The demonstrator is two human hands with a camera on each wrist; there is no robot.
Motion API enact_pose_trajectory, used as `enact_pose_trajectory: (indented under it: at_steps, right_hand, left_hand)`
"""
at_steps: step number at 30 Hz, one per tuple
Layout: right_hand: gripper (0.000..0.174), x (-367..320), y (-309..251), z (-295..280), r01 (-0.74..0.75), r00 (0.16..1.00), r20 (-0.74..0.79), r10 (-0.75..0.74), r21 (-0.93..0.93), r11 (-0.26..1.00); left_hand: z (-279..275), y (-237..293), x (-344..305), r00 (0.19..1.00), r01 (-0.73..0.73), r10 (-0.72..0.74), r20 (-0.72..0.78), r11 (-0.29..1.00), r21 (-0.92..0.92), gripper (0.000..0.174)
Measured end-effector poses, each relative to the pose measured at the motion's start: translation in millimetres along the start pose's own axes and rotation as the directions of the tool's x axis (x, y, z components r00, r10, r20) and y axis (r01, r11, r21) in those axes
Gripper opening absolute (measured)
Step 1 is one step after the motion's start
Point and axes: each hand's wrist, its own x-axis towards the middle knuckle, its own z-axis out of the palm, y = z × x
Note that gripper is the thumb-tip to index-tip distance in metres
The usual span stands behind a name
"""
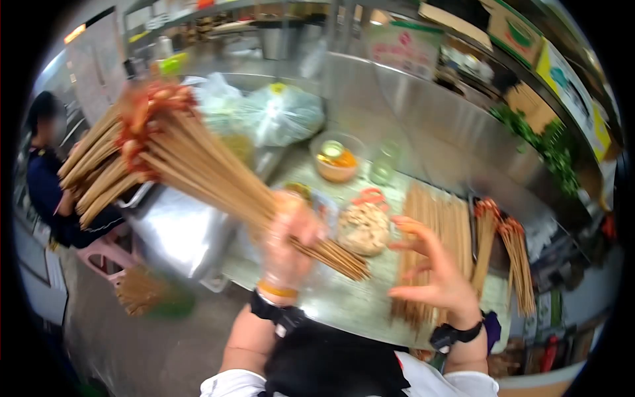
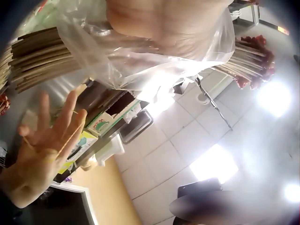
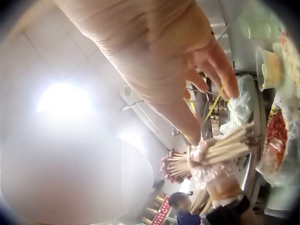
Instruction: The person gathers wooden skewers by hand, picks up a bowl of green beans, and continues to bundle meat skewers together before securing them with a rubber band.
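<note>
In the head view my left hand (image 1: 291,228), in a clear plastic glove, grips a thick bundle of wooden skewers (image 1: 211,165) with red meat pieces at the far end. The bundle is held tilted above the table, meat end up and left, bare ends down and right. My right hand (image 1: 436,271) is apart from it, bare, with fingers spread and slightly bent. A thin yellow rubber band (image 3: 213,108) stretches between its thumb and fingers in the right wrist view. Part of the left hand's grip is hidden by the glove in the left wrist view.
Rows of bare skewers (image 1: 423,225) lie on the table, beside small red-tipped bundles (image 1: 514,248). A bowl of pale pieces (image 1: 362,228), a clear tub (image 1: 338,159) and a green glass (image 1: 383,167) stand near the middle. A metal tray (image 1: 182,231) and a seated person (image 1: 49,169) are left.
</note>
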Motion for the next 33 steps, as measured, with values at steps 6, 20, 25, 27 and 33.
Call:
enact_pose_trajectory:
  at_steps: [6,20,25,27,33]
  right_hand:
    - [0.076,9,12,41,0.148,0.988,0.023,-0.154,-0.452,0.880]
    - [0.041,35,65,44,0.243,0.913,-0.231,-0.335,-0.350,0.905]
    - [0.034,33,60,27,0.320,0.897,-0.019,-0.441,-0.661,0.678]
    - [0.032,23,51,31,0.206,0.978,0.150,-0.145,-0.584,0.786]
    - [0.034,17,65,59,0.009,0.830,0.539,0.143,-0.269,0.963]
  left_hand:
    - [8,-5,1,0.997,0.065,-0.073,-0.030,0.974,-0.216,0.016]
    - [15,-22,-29,0.938,0.331,-0.341,0.070,0.936,0.118,0.015]
    - [3,-21,-29,0.896,0.272,-0.413,0.161,0.799,0.536,0.016]
    - [-5,-41,-32,0.940,-0.008,-0.215,0.264,0.762,0.648,0.017]
    - [-6,-40,-41,0.929,-0.030,-0.236,0.284,0.718,0.696,0.041]
